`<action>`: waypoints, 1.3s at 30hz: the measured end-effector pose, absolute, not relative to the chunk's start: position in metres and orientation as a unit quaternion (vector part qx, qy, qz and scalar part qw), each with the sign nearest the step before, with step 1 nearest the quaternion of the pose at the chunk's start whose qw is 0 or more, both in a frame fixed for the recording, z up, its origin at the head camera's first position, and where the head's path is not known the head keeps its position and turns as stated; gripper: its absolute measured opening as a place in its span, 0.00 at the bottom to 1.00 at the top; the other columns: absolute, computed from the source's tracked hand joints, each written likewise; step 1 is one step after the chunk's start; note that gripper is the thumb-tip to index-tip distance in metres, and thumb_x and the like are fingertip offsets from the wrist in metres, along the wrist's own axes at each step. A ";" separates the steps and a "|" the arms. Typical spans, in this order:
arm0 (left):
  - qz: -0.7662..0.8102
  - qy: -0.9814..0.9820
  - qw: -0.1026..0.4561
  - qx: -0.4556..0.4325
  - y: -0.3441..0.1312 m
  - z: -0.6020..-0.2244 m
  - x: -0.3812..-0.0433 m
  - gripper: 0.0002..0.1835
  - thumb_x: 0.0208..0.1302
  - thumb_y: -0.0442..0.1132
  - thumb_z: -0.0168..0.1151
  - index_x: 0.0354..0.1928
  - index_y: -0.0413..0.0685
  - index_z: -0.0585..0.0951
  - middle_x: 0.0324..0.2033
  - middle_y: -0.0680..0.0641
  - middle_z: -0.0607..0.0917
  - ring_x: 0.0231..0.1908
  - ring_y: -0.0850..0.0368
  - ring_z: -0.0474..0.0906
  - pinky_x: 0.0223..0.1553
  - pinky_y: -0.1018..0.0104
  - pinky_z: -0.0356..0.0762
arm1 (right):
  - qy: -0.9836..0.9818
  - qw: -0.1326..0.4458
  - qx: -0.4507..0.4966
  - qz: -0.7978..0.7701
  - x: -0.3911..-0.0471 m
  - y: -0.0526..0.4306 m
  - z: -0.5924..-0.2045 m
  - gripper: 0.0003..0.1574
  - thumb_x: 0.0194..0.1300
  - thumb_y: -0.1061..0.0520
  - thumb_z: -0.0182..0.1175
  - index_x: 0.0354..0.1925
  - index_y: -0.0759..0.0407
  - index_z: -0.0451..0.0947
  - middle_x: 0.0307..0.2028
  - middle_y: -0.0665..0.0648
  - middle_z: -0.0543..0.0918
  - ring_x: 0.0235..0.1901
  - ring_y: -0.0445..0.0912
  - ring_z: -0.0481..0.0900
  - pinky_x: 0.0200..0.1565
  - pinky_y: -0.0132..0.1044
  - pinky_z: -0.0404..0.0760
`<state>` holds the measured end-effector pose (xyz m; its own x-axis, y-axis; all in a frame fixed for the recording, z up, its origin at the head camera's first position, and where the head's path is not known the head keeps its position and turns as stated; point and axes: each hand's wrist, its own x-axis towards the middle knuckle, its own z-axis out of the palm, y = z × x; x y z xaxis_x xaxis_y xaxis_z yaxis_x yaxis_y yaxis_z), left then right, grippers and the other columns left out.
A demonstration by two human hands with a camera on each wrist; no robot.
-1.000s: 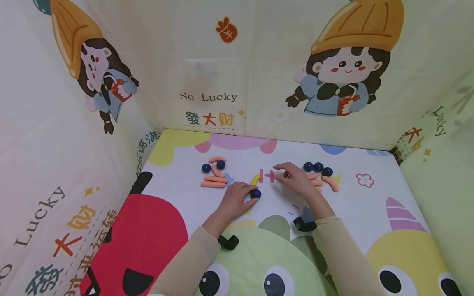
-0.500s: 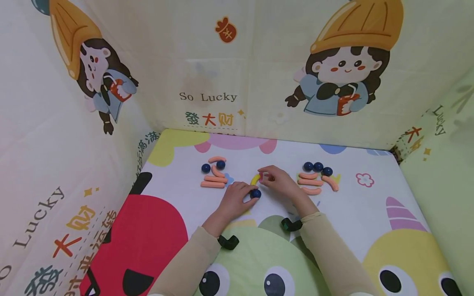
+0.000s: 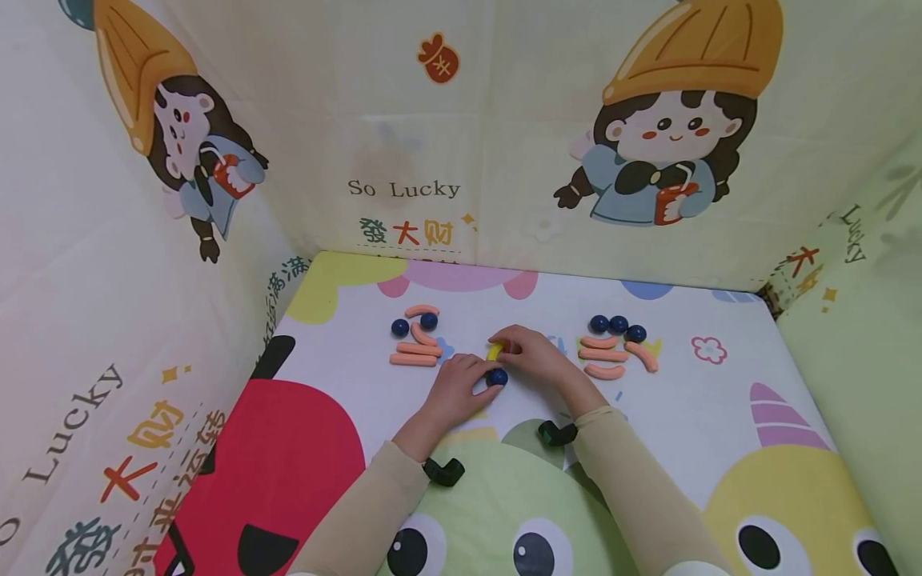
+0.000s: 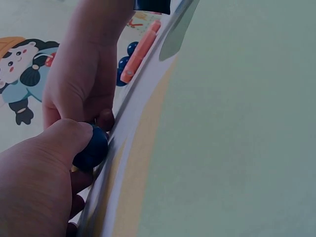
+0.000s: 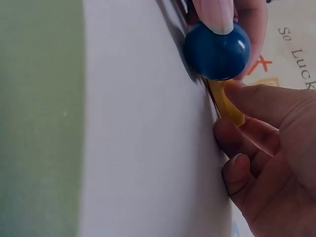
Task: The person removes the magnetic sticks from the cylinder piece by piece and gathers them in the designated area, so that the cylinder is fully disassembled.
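Note:
A dark blue ball [image 3: 497, 377] rests at the middle of the table, pinched between the thumb and fingers of my left hand [image 3: 455, 388]. Just beyond it lies a small yellow curved piece [image 3: 495, 351], like a toy banana. My right hand [image 3: 536, 356] has its thumb and fingertips around this piece from the right side. In the right wrist view, the thumb presses the yellow piece [image 5: 226, 101] right beside the blue ball [image 5: 217, 52]. The left wrist view shows the left thumb [image 4: 74, 136] on the ball; there the yellow piece is hidden.
Toward the left lie several pink sausage-shaped pieces [image 3: 414, 360] with two blue balls [image 3: 399, 327]. Another group of pink pieces [image 3: 603, 354] lies on the right, below three blue balls [image 3: 618, 325]. Printed cloth walls [image 3: 504, 232] close off the table's back and sides.
My right hand has moved left, from beside the pink printed mark to the yellow piece, and its fingers have closed around it. My left hand stays on the ball.

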<state>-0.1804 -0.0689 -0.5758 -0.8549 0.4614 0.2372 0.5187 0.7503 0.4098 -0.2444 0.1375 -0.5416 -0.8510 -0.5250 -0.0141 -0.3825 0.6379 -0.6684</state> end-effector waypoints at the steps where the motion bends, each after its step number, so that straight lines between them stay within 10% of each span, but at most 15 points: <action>1: -0.236 -0.934 0.060 -0.262 -0.069 -0.576 -0.180 0.21 0.68 0.59 0.59 0.59 0.63 0.80 0.47 0.55 0.83 0.54 0.54 0.75 0.60 0.55 0.70 | 0.899 0.104 -0.254 -0.341 -0.245 0.137 -0.542 0.21 0.68 0.54 0.63 0.59 0.51 0.79 0.46 0.51 0.81 0.36 0.43 0.74 0.42 0.37 0.75; 39: -0.251 -0.931 0.059 -0.257 -0.069 -0.573 -0.179 0.22 0.66 0.58 0.62 0.61 0.67 0.79 0.42 0.56 0.81 0.49 0.56 0.75 0.55 0.58 0.72 | 0.927 0.082 -0.184 -0.315 -0.237 0.164 -0.537 0.10 0.67 0.47 0.64 0.47 0.43 0.82 0.44 0.48 0.78 0.39 0.46 0.73 0.43 0.39 0.75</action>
